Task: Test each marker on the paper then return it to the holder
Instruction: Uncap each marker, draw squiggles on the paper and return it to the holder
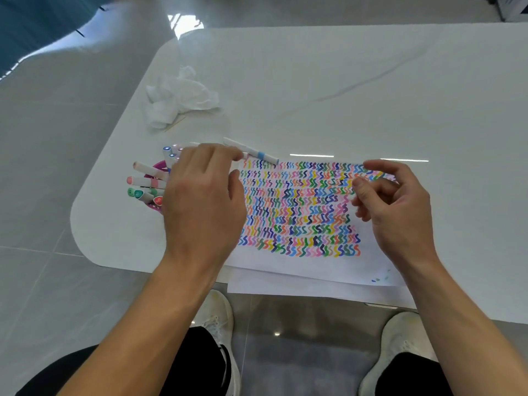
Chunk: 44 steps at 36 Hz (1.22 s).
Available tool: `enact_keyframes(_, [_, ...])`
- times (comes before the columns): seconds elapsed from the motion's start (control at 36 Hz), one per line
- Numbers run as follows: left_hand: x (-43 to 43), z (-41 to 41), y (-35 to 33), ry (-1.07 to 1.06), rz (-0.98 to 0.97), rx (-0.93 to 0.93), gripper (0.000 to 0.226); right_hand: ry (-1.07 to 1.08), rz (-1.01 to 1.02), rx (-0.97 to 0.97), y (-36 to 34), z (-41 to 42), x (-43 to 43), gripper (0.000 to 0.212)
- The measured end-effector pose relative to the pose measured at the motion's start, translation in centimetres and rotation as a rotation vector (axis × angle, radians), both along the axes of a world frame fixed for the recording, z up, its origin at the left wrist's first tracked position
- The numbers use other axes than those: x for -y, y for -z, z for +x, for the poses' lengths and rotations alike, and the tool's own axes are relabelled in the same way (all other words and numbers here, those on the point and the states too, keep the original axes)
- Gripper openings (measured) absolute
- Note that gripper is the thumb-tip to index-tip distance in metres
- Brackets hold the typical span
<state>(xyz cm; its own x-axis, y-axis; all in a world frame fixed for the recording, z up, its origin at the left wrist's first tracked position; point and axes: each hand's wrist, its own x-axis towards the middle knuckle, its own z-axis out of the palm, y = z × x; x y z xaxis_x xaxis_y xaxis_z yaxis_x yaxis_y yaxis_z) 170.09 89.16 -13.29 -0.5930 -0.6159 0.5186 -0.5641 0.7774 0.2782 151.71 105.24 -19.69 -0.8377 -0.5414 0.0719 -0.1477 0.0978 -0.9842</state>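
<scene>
1. A purple holder (157, 168) stood on the white table (343, 81) just left of the paper (300, 265), with capped markers (145, 181) fanning out of it, pink, green and blue caps showing.
2. One marker (258, 153) with a light-blue band lay slanted at the paper's top-left corner, outside the holder.
3. The left hand (203, 195) hovered over the holder and hid most of it. Its fingers reached almost straight to the banded marker, but I could not tell whether they pinched it.
4. The right hand (395, 207) hung above the paper's right side, fingers loosely curled, with nothing visible in it.
5. A crumpled tissue (180, 95) lay farther back.
6. The paper's left edge was covered by the left hand.
</scene>
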Motion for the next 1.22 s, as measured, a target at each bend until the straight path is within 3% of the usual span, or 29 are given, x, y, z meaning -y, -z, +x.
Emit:
enact_keyframes(0.19, [-1.8, -3.0, 1.7, 0.209, 0.187, 0.104, 0.022, 0.03, 0.011, 0.003, 0.2, -0.8, -0.7, 0.02])
enact_keyframes(0.42, [-0.7, -5.3, 4.8, 0.14, 0.302, 0.253, 0.031, 0.044, 0.04, -0.001, 0.4, -1.4, -1.4, 0.02])
enact_keyframes(0.69, [1.1, -7.3, 6.2, 0.084, 0.295, 0.338, 0.079, 0.031, 0.131, -0.013, 1.4, -2.2, -2.0, 0.011])
enact_keyframes(0.92, [1.3, -8.1, 6.7, 0.003, 0.263, 0.278, 0.069, 0.004, 0.184, -0.006, 1.9, -2.6, -2.1, 0.006])
enact_keyframes(1.22, [1.4, -8.1, 6.7, -0.094, 0.269, 0.229, 0.035, 0.039, 0.245, 0.038, 2.6, -3.0, -1.7, 0.012])
